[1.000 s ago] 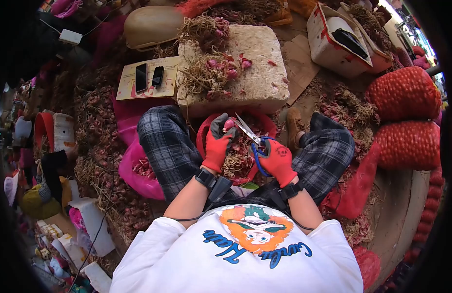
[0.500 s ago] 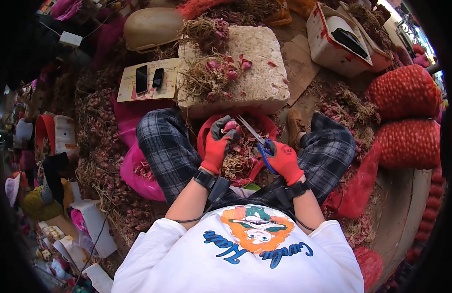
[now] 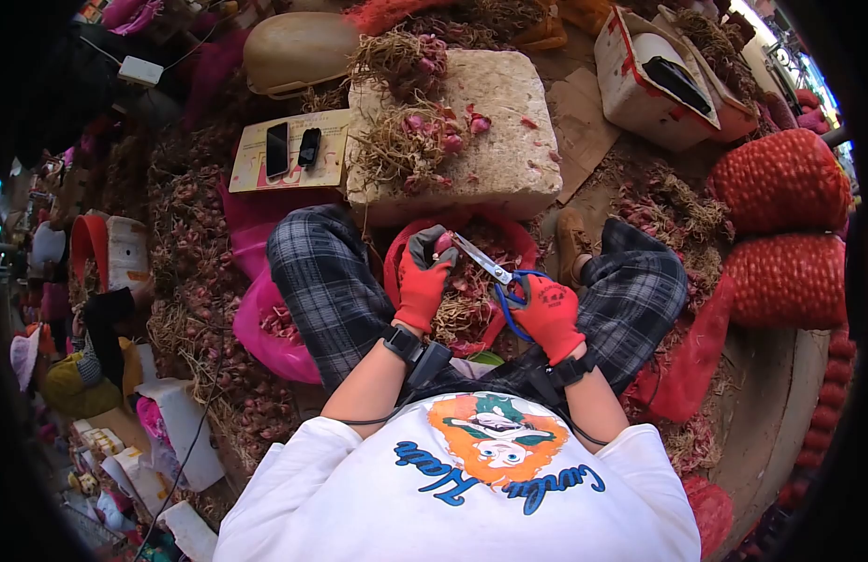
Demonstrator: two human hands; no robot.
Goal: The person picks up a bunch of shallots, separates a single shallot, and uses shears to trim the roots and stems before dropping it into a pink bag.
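Observation:
My left hand (image 3: 422, 279), in a red glove with dark grey fingers, is closed around a small shallot (image 3: 442, 244). In my right hand (image 3: 544, 314), also red-gloved, is a pair of scissors (image 3: 493, 269) with blue handles. Their blades point up and left, the tips right at the shallot. Below both hands, between my knees, sits a red-rimmed container (image 3: 525, 245) holding shallots and dry stalks (image 3: 462, 314). In front of it stands a pale foam block (image 3: 504, 122) with bunches of dried shallots (image 3: 424, 140) on its left side.
A phone (image 3: 277, 150) and a small black device (image 3: 309, 147) lie on a printed board (image 3: 248, 169). Shallots cover the ground (image 3: 185, 281) at left beside a pink bag (image 3: 265, 328). Full red net sacks (image 3: 780, 183) are stacked right; a foam box (image 3: 640, 112) stands behind.
The scissors have swung left and their blades have closed up toward the shallot. My right hand has turned slightly, and the left hand still grips the shallot.

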